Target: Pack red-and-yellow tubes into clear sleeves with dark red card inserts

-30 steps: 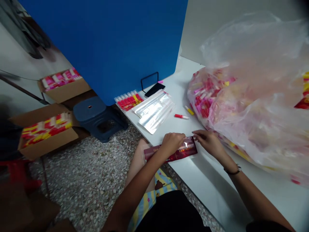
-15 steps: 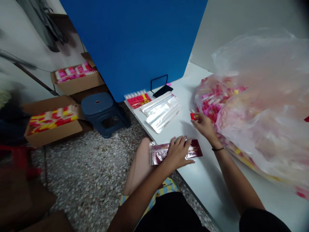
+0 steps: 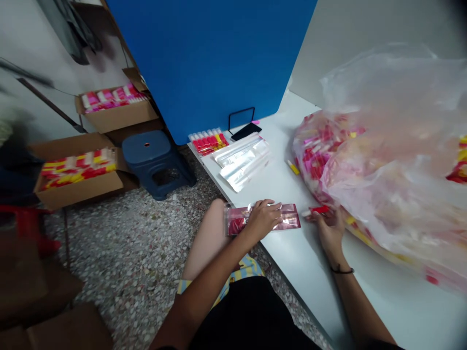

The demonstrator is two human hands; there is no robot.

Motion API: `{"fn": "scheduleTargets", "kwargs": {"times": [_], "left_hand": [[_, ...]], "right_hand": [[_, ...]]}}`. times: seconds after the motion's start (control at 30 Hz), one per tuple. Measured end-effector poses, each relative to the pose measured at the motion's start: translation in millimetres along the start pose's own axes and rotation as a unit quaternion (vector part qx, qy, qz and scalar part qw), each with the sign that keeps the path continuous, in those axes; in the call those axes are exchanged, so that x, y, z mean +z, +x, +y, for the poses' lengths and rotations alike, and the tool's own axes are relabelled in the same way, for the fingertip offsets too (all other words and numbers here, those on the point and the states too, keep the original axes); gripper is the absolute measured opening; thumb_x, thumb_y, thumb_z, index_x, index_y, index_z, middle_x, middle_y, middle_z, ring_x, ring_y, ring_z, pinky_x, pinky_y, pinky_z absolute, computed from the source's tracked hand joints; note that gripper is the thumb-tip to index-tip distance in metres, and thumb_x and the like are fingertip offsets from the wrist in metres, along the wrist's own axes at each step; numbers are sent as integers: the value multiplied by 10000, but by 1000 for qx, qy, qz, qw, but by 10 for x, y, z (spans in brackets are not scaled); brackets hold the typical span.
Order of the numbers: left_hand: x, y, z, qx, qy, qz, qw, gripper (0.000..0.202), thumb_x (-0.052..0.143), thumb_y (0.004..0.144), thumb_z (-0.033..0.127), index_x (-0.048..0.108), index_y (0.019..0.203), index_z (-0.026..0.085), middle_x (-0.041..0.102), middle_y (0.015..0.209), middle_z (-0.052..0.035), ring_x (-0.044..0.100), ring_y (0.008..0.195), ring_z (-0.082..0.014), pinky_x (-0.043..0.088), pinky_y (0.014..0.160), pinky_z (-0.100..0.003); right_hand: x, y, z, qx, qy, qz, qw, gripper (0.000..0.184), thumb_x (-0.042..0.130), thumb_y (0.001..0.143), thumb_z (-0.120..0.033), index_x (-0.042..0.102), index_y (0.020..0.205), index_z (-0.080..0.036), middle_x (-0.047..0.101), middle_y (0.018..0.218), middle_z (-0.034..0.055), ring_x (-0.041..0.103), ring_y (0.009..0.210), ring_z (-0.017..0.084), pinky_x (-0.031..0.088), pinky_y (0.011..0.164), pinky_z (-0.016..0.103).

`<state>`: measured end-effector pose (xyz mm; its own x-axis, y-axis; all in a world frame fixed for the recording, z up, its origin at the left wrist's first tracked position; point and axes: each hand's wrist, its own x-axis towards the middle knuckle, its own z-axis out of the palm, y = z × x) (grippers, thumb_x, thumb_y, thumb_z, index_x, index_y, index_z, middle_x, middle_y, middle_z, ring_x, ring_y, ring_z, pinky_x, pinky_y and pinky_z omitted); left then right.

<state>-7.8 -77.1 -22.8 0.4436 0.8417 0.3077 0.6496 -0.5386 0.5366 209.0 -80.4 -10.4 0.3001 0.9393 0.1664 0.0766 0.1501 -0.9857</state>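
My left hand [image 3: 263,218] lies over a maroon printed pouch [image 3: 290,217] with clear edges, its fingers resting across the top and partly covering the print. The pouch's left end [image 3: 235,221] reaches over the table edge above my knee. To the right, my right hand [image 3: 331,228] pinches a small red tube with a white end [image 3: 318,210], just beside the pouch and close to a big clear plastic bag [image 3: 404,189]. A yellow tube with a white end [image 3: 293,167] lies alone on the table near that bag.
Silvery pouches [image 3: 242,163], a pack of red tubes [image 3: 207,142] and a black phone [image 3: 246,131] lie towards the blue partition [image 3: 215,63]. On the left are a blue stool [image 3: 148,155] and filled cardboard boxes [image 3: 82,188], [image 3: 124,119].
My right hand has moved towards me with the red tube, away from where the yellow tube now shows. My left hand stays on the pouch, its fingers closer together.
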Motion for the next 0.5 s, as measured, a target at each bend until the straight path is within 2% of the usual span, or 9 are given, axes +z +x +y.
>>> {"fn": "scheduleTargets", "kwargs": {"times": [0.07, 0.23, 0.37, 0.5], "left_hand": [[8, 7, -4, -8, -20, 5, 1000, 136, 578, 902, 302, 692, 922, 231, 650, 1215, 15, 505, 1160, -230, 406, 915, -407], [-46, 23, -6, -23, -115, 44, 992, 66, 650, 850, 264, 661, 897, 219, 663, 1185, -15, 534, 1167, -230, 397, 973, -415], [-95, 30, -7, -22, -163, 62, 984, 21, 639, 843, 222, 619, 838, 217, 664, 1169, -15, 534, 1188, -225, 379, 1017, -412], [-117, 34, 7, -26, -166, 61, 984, 82, 557, 871, 168, 594, 813, 213, 666, 1158, -24, 540, 1180, -219, 379, 1021, -415]], "right_hand": [[22, -23, 6, -16, -11, 14, 1000, 385, 762, 697, -348, 518, 964, -214, 680, 794, 8, 627, 558, 141, 539, 583, 309], [37, -44, -9, -41, -30, 48, 998, 301, 751, 698, -362, 539, 827, -191, 675, 811, 28, 635, 593, 141, 540, 618, 312], [18, -49, -13, -39, -24, 10, 999, 285, 765, 679, -352, 545, 745, -183, 652, 857, 33, 631, 619, 132, 535, 623, 303], [1, -40, -11, -8, 21, -17, 1000, 345, 788, 647, -344, 494, 602, -171, 609, 884, 19, 648, 651, 133, 533, 682, 321]]}}
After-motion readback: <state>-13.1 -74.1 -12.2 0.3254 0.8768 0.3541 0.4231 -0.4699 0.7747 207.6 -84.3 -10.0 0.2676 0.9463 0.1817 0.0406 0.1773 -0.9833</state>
